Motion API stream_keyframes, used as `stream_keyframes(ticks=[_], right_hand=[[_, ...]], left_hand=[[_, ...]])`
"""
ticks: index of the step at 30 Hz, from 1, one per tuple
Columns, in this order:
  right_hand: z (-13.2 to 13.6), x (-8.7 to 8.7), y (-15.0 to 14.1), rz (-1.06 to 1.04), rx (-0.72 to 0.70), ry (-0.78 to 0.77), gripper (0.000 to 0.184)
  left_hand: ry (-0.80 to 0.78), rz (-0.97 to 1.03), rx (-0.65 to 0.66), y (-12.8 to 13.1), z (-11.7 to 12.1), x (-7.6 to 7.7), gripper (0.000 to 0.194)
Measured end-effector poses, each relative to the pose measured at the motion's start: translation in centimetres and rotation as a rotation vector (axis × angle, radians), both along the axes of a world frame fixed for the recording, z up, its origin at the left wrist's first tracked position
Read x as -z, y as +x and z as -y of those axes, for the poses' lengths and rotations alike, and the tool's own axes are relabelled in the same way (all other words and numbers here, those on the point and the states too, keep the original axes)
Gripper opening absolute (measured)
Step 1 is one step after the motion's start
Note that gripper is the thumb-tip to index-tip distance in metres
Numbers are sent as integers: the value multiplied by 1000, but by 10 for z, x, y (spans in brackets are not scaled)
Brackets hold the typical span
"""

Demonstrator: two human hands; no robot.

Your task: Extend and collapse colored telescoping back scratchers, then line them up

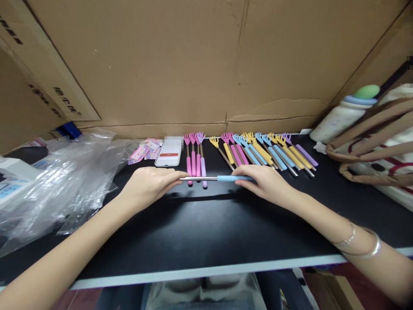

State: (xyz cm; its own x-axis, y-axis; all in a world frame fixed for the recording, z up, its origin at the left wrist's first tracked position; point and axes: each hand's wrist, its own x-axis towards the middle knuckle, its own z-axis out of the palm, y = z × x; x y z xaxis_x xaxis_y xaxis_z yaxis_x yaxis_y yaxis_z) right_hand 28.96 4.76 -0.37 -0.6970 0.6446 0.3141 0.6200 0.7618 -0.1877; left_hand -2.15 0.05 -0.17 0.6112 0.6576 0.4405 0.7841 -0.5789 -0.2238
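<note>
Forearms (97, 232) overhang a black tabletop (200, 241) bearing scratchers (193, 163), brown cardboard (167, 64) standing behind.

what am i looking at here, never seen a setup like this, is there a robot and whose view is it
There's no robot: these are one person's bare hands. The single picture comes from a camera worn on that person's head, looking forward and down.

The left hand grips the metal end of a thin silver rod with a light-blue sleeve; the right hand grips the sleeved end. No claw head shows on it.

On the smooth black tabletop lie pink and lilac claw-headed rods, a longer mixed-colour row of similar rods to their right, a white-edged phone and, at left, crumpled clear plastic bags. Brown cardboard stands behind.
</note>
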Motion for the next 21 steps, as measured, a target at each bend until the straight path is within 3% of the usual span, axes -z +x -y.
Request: stream_keyframes(ticks=[10, 21], right_hand=[[2, -4, -1, 85, 7, 194, 19], [3, -5, -1, 97, -5, 154, 21]], left_hand=[[-105, 4, -24, 1, 1, 1, 32], [-46, 19, -20, 3, 1, 4, 32]])
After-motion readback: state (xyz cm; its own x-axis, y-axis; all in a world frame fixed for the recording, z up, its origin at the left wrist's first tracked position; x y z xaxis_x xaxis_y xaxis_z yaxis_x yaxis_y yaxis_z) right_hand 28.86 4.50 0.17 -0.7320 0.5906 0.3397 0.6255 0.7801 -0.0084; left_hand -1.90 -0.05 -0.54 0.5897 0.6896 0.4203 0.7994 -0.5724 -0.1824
